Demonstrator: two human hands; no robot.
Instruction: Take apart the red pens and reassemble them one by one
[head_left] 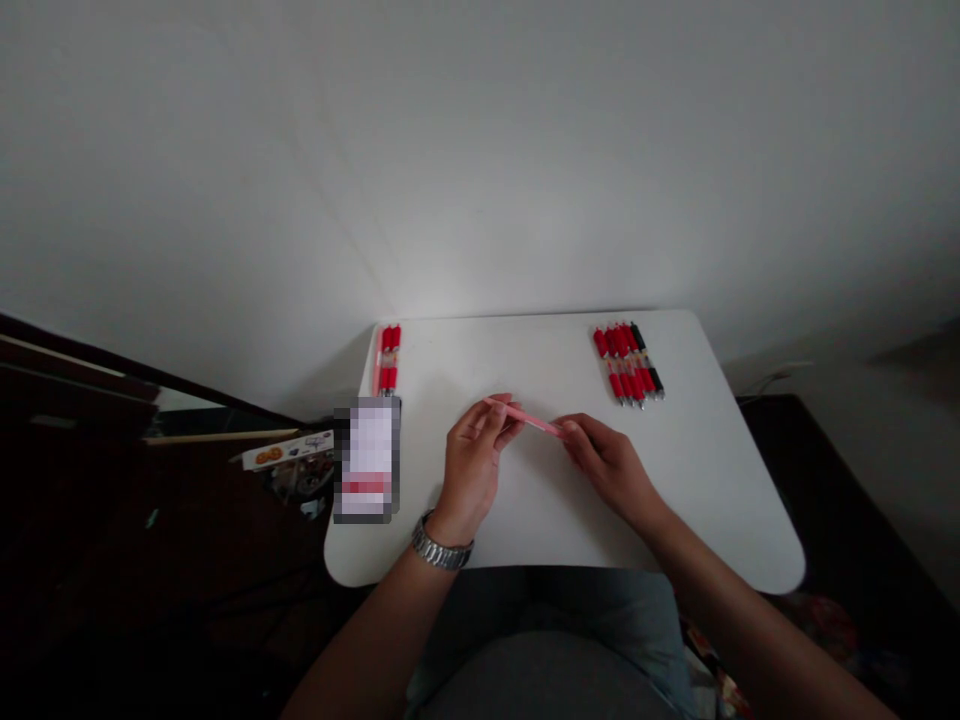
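Observation:
Between my two hands a slim pink pen point(534, 418) is held above the middle of the white table, slanting down toward the right. The fingers of my left hand point(476, 450) pinch its left end; a metal-band watch sits on that wrist. My right hand point(600, 460) grips the other end with thumb and fingers, hiding the tip. Several red pens point(621, 365) lie side by side at the back right, with a black pen point(648, 360) along their right side. At the back left are two red pens point(391, 360) and a pink one point(377, 365).
A blurred-out, phone-like rectangle point(367, 460) lies on the left of the white table point(525, 540). A pale wall point(480, 160) rises behind the table. Left of and below it, a white printed box point(289, 450) sits among dark clutter.

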